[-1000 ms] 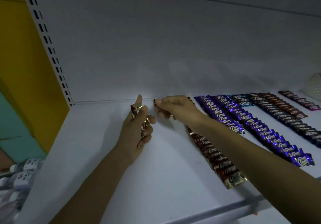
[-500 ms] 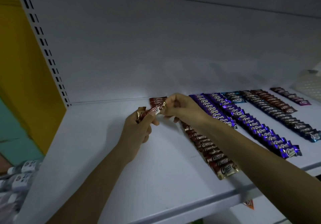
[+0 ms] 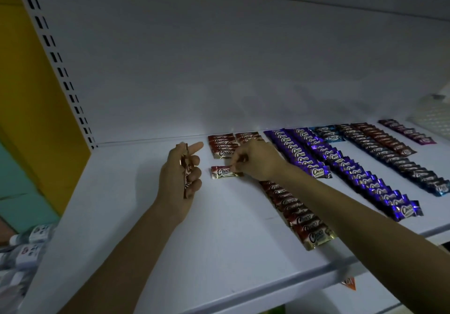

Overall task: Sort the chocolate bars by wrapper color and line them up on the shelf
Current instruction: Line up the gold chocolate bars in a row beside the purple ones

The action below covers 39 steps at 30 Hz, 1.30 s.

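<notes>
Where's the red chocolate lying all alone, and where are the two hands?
lone red bar (image 3: 222, 172), head view, its white Choco label.
left hand (image 3: 171, 179), head view, middle of the hand, holding spare bars (image 3: 186, 184).
right hand (image 3: 258, 159), head view, its back, pinching the lone red bar.

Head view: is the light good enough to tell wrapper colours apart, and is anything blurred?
Head view: dim, brightest on the back panel behind the red stack; colours readable, foil glints on the purple rows. Head view: print is sharp on the red bar the right hand pinches; the bars the left hand grips show edge-on; the far-right object is blurred.
</notes>
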Each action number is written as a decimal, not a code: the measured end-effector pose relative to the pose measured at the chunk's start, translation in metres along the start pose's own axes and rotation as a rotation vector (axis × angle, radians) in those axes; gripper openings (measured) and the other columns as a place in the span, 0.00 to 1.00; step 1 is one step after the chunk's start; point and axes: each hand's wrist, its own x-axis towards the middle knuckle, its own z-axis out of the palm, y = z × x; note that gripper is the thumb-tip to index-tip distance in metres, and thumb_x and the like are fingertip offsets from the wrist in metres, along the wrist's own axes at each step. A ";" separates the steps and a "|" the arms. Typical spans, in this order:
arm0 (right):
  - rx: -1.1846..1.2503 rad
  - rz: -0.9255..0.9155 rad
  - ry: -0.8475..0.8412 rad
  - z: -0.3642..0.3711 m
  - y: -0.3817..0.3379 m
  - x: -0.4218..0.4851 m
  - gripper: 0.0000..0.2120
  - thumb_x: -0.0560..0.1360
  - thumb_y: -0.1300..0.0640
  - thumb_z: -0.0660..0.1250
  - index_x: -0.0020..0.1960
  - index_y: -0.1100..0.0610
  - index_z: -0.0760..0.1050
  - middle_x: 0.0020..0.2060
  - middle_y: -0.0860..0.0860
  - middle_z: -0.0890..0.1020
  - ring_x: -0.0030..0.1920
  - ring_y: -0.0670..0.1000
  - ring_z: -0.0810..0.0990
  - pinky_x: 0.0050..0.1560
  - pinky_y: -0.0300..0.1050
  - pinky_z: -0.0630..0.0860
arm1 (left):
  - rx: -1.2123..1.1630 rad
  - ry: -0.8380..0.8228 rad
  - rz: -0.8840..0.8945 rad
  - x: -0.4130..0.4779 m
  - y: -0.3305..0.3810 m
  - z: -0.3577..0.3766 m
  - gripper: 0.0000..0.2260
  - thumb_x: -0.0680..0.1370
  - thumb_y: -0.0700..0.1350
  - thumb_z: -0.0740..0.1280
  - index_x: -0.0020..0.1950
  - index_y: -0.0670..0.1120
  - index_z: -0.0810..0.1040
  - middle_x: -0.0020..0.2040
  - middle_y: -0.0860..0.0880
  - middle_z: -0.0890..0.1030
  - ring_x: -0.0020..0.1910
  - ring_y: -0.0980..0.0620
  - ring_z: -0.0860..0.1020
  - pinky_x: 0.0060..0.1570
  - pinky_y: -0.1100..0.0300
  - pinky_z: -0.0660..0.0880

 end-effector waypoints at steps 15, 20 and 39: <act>0.220 -0.042 0.216 0.005 -0.013 0.014 0.08 0.75 0.55 0.68 0.47 0.60 0.81 0.42 0.55 0.82 0.42 0.51 0.78 0.43 0.43 0.69 | -0.010 -0.101 -0.072 -0.001 0.002 0.004 0.25 0.80 0.63 0.50 0.63 0.48 0.75 0.29 0.49 0.75 0.19 0.59 0.62 0.17 0.71 0.55; 0.759 -0.110 -0.077 0.000 -0.048 -0.007 0.07 0.73 0.55 0.71 0.48 0.59 0.81 0.42 0.65 0.80 0.41 0.55 0.79 0.49 0.43 0.78 | 0.130 -0.189 -0.030 -0.004 0.001 0.007 0.31 0.75 0.68 0.49 0.53 0.43 0.75 0.31 0.47 0.71 0.20 0.58 0.62 0.19 0.70 0.54; 1.238 0.202 -0.191 -0.027 -0.024 -0.027 0.09 0.76 0.51 0.64 0.43 0.56 0.78 0.36 0.52 0.84 0.30 0.46 0.80 0.32 0.37 0.74 | 0.232 -0.082 0.059 -0.009 0.003 0.005 0.07 0.80 0.39 0.61 0.48 0.45 0.79 0.34 0.52 0.80 0.23 0.58 0.61 0.20 0.68 0.54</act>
